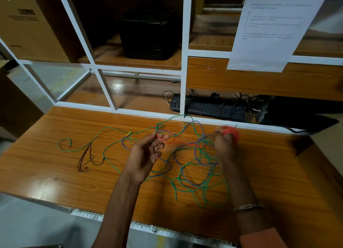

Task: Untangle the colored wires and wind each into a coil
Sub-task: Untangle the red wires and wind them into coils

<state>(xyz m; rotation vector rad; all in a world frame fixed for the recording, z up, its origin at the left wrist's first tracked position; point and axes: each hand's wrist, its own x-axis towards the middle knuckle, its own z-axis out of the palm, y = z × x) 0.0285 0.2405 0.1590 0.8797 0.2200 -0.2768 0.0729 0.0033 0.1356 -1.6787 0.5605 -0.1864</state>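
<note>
A tangle of green wire and blue wire lies spread over the wooden table. A red wire coil is wound around my right hand, which grips it above the tangle's right side. A blurred stretch of red wire runs from that coil to my left hand, which pinches it between thumb and fingertips. A dark brown wire lies loose at the left, apart from the hands.
A white metal frame stands along the table's far edge. Behind it lie a black keyboard with black cables and a dark box. A printed sheet hangs at the upper right. Cardboard boxes stand left.
</note>
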